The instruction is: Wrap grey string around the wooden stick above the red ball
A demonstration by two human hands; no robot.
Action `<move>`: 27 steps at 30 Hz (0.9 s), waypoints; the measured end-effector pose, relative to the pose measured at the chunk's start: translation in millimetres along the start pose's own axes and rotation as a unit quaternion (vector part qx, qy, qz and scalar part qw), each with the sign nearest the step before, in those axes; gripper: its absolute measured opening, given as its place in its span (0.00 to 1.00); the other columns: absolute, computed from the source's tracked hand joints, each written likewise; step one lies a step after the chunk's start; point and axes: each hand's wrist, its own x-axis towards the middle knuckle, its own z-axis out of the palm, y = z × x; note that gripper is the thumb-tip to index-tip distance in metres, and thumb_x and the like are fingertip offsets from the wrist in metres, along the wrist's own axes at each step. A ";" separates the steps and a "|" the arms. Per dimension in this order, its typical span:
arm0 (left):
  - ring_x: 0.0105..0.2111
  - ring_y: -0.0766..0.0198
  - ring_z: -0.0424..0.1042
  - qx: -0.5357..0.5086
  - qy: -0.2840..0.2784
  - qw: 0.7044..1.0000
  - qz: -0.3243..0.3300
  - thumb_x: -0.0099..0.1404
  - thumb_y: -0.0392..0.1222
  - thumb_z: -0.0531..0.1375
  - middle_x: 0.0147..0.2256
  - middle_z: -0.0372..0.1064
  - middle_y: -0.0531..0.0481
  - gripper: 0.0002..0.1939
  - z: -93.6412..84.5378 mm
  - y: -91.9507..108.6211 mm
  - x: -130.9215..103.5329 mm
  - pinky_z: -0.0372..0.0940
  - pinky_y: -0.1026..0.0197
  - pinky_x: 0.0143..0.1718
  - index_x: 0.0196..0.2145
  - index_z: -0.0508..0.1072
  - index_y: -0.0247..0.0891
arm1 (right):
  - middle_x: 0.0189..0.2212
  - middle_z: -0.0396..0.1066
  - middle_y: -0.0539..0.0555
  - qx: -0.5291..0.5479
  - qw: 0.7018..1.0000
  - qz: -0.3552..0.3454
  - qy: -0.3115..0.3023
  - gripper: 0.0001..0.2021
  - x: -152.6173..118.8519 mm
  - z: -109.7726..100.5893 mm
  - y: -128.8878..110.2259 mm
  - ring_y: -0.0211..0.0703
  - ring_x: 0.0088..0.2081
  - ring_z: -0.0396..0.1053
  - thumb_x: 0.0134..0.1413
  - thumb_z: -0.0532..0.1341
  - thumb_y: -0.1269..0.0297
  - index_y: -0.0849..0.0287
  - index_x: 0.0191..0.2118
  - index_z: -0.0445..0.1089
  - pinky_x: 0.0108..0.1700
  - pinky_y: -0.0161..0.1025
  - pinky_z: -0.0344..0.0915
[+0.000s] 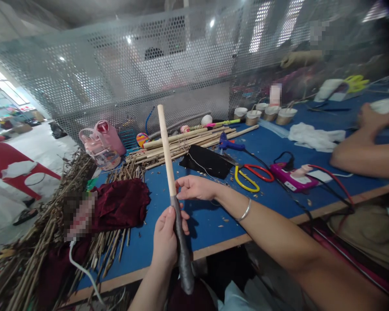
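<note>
A pale wooden stick [166,151] stands nearly upright in front of me, tilted slightly to the left at its top. Dark grey wrapping [183,250] covers its lower part and swells into a rounded bulb at the bottom end. My left hand [167,235] is closed round the wrapped part, with the thumb along its front. Higher up, my right hand [194,188] pinches the stick where bare wood meets the grey wrapping. Beyond my hands lie a black cloth [207,162], scissors [248,177] with yellow and red handles, and a blue glue gun [231,143].
Twigs [48,233], a maroon cloth [123,203] and a pink bag [105,142] are at left. Wooden sticks [197,138] lie behind. Rightward are a magenta power strip [293,177] with cords, white cloth [314,136], paper cups [285,115] and a co-worker's arm [366,155].
</note>
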 end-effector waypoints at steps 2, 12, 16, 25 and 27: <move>0.15 0.74 0.59 -0.017 -0.016 1.000 -0.014 0.61 0.52 0.53 0.24 0.67 0.51 0.19 0.6 -0.3 0.6 0.56 0.69 0.17 0.37 0.69 0.32 | 0.20 0.63 0.47 0.034 0.999 0.007 -0.016 0.21 0.9 1.2 1.3 0.26 0.17 0.50 0.44 0.64 0.57 0.67 0.40 0.64 0.18 0.29 0.41; 0.19 0.72 0.64 0.100 0.031 0.994 -0.003 0.49 0.44 0.66 0.21 0.67 0.53 0.14 -7.7 10.2 4.9 0.59 0.70 0.21 0.30 0.69 0.33 | 0.14 0.55 0.41 0.032 0.999 0.017 0.016 0.18 5.2 -1.3 10.7 0.24 0.14 0.44 0.43 0.64 0.58 0.68 0.38 0.67 0.17 0.29 0.39; 0.24 0.68 0.70 -0.034 -0.023 0.994 -0.097 0.52 0.45 0.63 0.30 0.73 0.45 0.16 -7.0 7.8 4.3 0.65 0.67 0.27 0.36 0.70 0.32 | 0.22 0.66 0.49 0.086 0.996 -0.004 -0.008 0.20 4.8 1.8 8.6 0.30 0.22 0.60 0.39 0.66 0.56 0.69 0.35 0.67 0.24 0.30 0.54; 0.23 0.72 0.66 0.113 0.052 0.992 0.030 0.49 0.42 0.65 0.24 0.71 0.51 0.14 -11.5 12.0 13.6 0.60 0.70 0.25 0.32 0.73 0.32 | 0.20 0.63 0.46 0.001 0.997 -0.004 0.077 0.19 10.4 1.0 14.8 0.27 0.20 0.53 0.37 0.67 0.56 0.68 0.30 0.66 0.22 0.29 0.47; 0.23 0.71 0.67 0.070 0.034 0.997 -0.003 0.51 0.44 0.64 0.26 0.71 0.50 0.15 -13.7 13.8 14.7 0.61 0.69 0.25 0.35 0.73 0.32 | 0.20 0.63 0.47 0.002 0.998 -0.007 0.065 0.18 10.3 0.2 14.3 0.28 0.20 0.53 0.39 0.66 0.56 0.68 0.31 0.67 0.23 0.30 0.48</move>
